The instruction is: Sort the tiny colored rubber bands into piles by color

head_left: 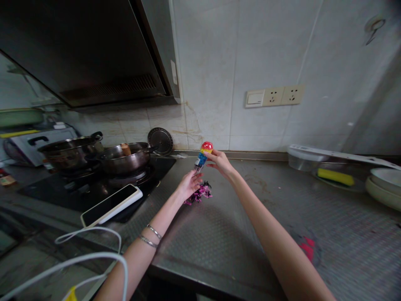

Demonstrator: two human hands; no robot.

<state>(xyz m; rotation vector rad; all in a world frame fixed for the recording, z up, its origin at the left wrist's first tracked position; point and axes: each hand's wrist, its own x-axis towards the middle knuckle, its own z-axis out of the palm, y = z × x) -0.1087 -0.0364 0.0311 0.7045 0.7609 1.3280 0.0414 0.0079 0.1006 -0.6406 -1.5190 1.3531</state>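
Above the counter I hold a small bottle-shaped pack [203, 155] with a round red top, a yellow band, a blue label and a clear lower end. My left hand [189, 184] has its fingers closed at the clear lower end. At the upper part, the thumb and fingers of my right hand [220, 162] pinch the pack from the right side. The pack tilts slightly to the right. Just below my left hand, a tangle of pink, purple and black strands [203, 191] lies on the metal counter [216, 234], partly hidden by that hand.
On the left, a pot [70, 152] and a frying pan [127, 159] sit on the black stove [40, 190]. A white device with a dark screen [111, 205] and cable lies nearer. At right are a yellow sponge [335, 177], a clear container [302, 161] and stacked bowls [384, 192].
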